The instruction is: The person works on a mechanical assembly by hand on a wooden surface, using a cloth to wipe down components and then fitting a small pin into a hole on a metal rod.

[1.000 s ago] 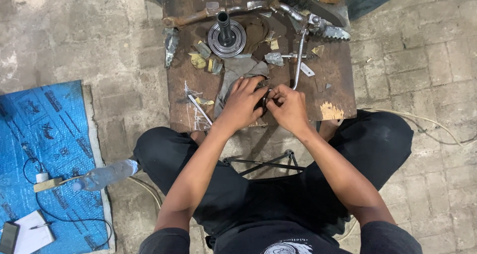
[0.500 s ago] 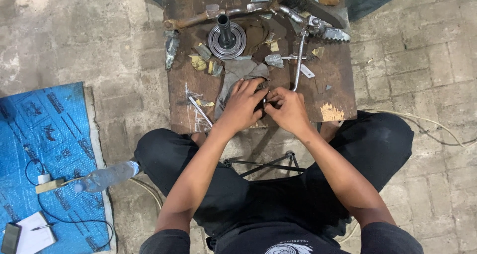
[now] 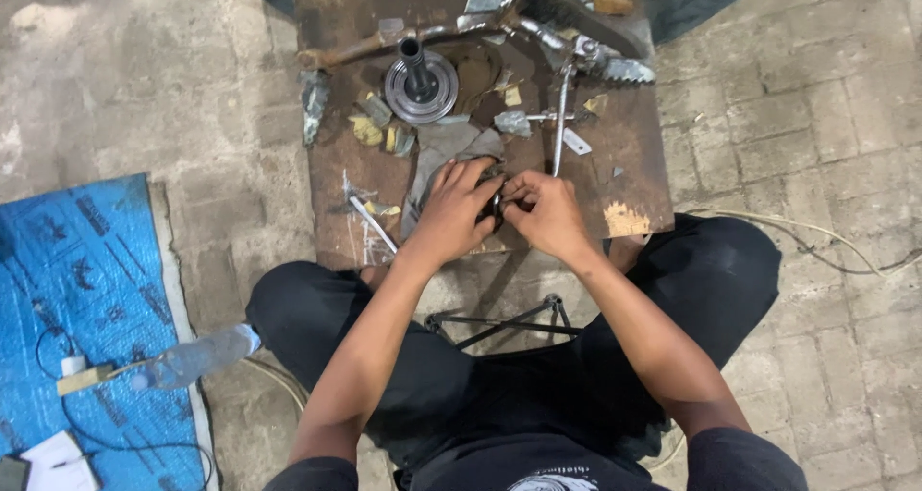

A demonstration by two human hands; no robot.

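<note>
Both my hands meet over the near middle of a low rusty work table [image 3: 634,155]. My left hand [image 3: 454,212] cups a small dark round metal part [image 3: 497,206], fingers spread over its top. My right hand [image 3: 544,210] pinches the same part from the right side. The part is mostly hidden under my fingers. Just beyond the hands lies a grey rag [image 3: 447,145] and a bent metal rod [image 3: 560,126].
A round hub with an upright shaft [image 3: 421,83] stands at the back of the table among scraps and a toothed gear [image 3: 624,68]. A blue tarp [image 3: 77,289] with a plastic bottle [image 3: 192,356] lies left. A cable [image 3: 816,236] runs on the brick floor right.
Both hands stay on the small part with only slight finger shifts. The view has shifted a little.
</note>
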